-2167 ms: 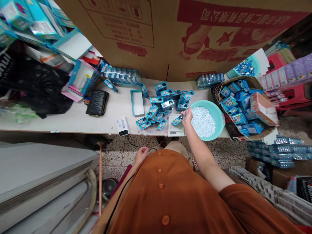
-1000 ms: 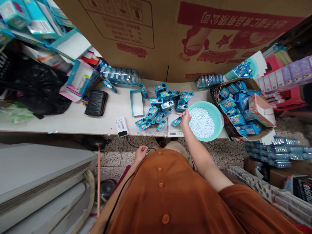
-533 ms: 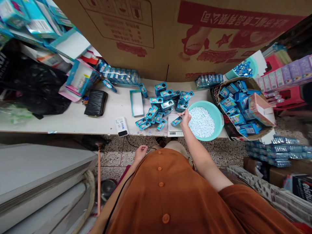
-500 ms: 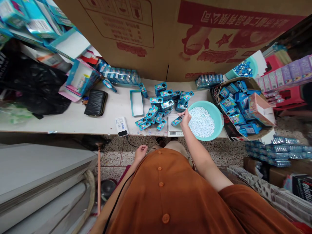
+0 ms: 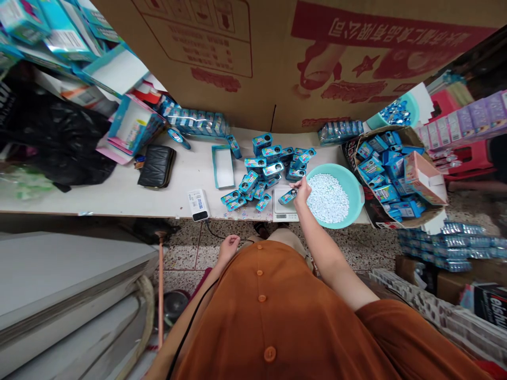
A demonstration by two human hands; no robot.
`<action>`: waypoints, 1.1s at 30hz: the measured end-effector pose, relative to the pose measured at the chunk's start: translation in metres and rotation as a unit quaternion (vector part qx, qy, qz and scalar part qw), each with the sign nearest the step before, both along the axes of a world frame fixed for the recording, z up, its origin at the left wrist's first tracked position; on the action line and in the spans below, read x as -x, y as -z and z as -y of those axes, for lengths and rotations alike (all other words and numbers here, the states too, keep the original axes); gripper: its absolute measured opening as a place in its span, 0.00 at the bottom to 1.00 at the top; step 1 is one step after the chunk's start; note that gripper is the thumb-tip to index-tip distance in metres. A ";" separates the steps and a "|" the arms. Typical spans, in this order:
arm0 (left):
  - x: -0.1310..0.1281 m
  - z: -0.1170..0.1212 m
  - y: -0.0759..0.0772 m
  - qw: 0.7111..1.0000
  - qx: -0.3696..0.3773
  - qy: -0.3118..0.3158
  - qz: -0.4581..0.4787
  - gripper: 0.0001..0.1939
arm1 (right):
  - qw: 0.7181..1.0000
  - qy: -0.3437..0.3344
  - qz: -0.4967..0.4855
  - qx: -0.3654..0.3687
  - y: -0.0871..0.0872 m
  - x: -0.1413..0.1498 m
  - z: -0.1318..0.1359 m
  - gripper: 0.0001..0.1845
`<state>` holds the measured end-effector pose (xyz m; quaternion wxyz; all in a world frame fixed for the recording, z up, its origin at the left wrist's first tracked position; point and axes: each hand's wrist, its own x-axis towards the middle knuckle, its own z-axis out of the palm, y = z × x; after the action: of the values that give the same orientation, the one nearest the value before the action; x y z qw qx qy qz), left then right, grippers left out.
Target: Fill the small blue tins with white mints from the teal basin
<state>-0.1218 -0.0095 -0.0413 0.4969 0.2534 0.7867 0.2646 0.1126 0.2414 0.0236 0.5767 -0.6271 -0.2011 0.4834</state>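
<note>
My right hand [image 5: 303,191] is closed in a pinch over the right end of a small blue tin [image 5: 287,197]. That tin lies tilted on the white digital scale [image 5: 281,211] at the table's front edge. What the fingers hold, if anything, is too small to make out. Just right of the hand is a turquoise basin [image 5: 356,196], with many small pale pellets [image 5: 328,198] inside. My left hand [image 5: 229,248] is low in front of the shirt, off the table, its fingers loosely curled. Left of the scale lies a loose heap of similar blue tins [image 5: 255,179].
An open carton of blue boxes [image 5: 374,166] stands to the right. A large cardboard box [image 5: 273,63] walls off the back. A shallow blue-edged tray [image 5: 223,168], a power bank [image 5: 197,205] with a cable and a black wallet [image 5: 157,166] lie leftward on the table.
</note>
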 end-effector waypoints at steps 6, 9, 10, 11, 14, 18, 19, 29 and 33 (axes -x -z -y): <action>0.001 0.001 0.000 1.000 -0.005 -0.003 0.000 0.15 | 1.000 -0.008 0.015 -0.002 0.005 -0.001 0.001 0.25; 0.001 0.001 0.000 1.000 -0.006 -0.002 -0.006 0.15 | 1.000 -0.009 0.023 0.004 0.007 -0.002 0.002 0.24; 0.001 0.001 0.000 1.000 -0.006 0.000 -0.007 0.15 | 1.000 -0.009 0.025 0.004 0.007 -0.002 0.002 0.24; 0.001 0.001 -0.001 1.000 -0.006 0.001 -0.007 0.15 | 1.000 -0.009 0.027 0.002 0.008 -0.002 0.002 0.24; 0.001 0.001 -0.002 1.000 0.000 0.002 -0.006 0.15 | 1.000 -0.011 0.027 -0.004 0.009 -0.002 0.003 0.24; 0.002 0.000 -0.006 1.000 0.003 0.005 -0.003 0.14 | 1.000 -0.009 0.019 0.002 0.008 -0.002 0.003 0.24; 0.002 0.000 -0.006 1.000 0.004 0.005 -0.004 0.14 | 1.000 -0.009 0.021 0.002 0.008 -0.002 0.003 0.24; 0.002 0.002 -0.007 1.000 0.008 0.002 -0.001 0.14 | 1.000 -0.005 0.029 -0.008 0.008 -0.006 0.005 0.23; 0.000 0.002 -0.005 1.000 0.004 0.007 -0.003 0.15 | 0.999 0.002 0.048 -0.019 0.000 -0.021 0.007 0.22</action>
<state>-0.1218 -0.0113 -0.0366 0.4976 0.2577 0.7874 0.2570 0.1335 0.2348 0.0232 0.5794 -0.6389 -0.2361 0.4476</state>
